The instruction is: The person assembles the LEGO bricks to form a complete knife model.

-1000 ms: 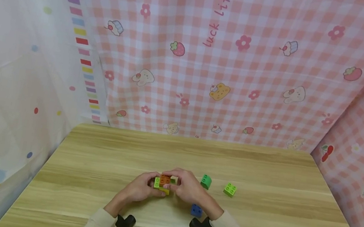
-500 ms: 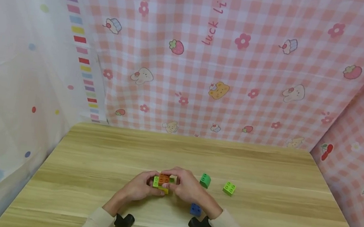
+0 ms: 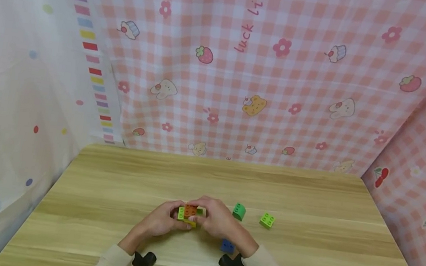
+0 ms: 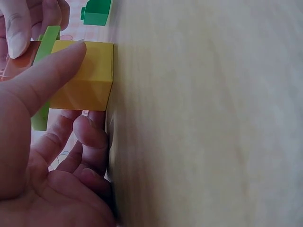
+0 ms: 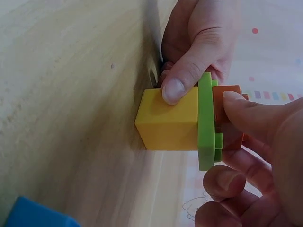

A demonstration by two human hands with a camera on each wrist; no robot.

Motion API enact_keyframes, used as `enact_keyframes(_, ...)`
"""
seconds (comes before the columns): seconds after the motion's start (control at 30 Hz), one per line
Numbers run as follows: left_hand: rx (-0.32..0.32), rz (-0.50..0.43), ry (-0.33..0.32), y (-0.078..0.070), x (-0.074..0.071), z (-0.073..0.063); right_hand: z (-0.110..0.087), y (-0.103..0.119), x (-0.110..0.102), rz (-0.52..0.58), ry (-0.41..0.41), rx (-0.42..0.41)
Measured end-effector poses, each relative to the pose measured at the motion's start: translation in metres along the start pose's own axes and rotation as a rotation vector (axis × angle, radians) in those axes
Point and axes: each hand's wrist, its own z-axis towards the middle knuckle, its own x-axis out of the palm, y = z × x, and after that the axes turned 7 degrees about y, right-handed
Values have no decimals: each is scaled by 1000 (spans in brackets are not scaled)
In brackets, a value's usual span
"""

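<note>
A small stack of toy building bricks stands on the table between both hands. At its bottom is a yellow block (image 5: 168,120), with a thin lime-green plate (image 5: 205,125) over it and an orange brick (image 3: 190,211) on top. My left hand (image 3: 161,220) grips the yellow block, its thumb lying along one face in the left wrist view. From the other side my right hand (image 3: 217,217) pinches the orange brick between thumb and fingers, and it sits against the plate's studs. Studs of the plate show on both sides of the orange brick.
Right of the stack lie a green round-sided brick (image 3: 239,211) and a lime-green brick (image 3: 267,220). A blue brick (image 3: 227,246) lies beneath the right forearm, partly covered by it. Patterned cloth (image 3: 263,67) hangs behind the wooden table (image 3: 323,248).
Both hands keep their hold on the stack, with hardly any movement. The head view has shifted slightly, so everything sits a little further left in it.
</note>
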Motion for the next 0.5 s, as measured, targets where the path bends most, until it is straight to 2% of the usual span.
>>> enact_keyframes(0.27, 1, -2, -1, -1, 2, 0, -1, 4, 0, -172, 1, -18)
enact_keyframes(0.37, 8, -2, -3, 1, 3, 1, -1, 5, 0, -191, 2, -16)
enact_keyframes(0.5, 5, -2, -6, 1, 2, 2, 0, 5, 0, -164, -4, -7)
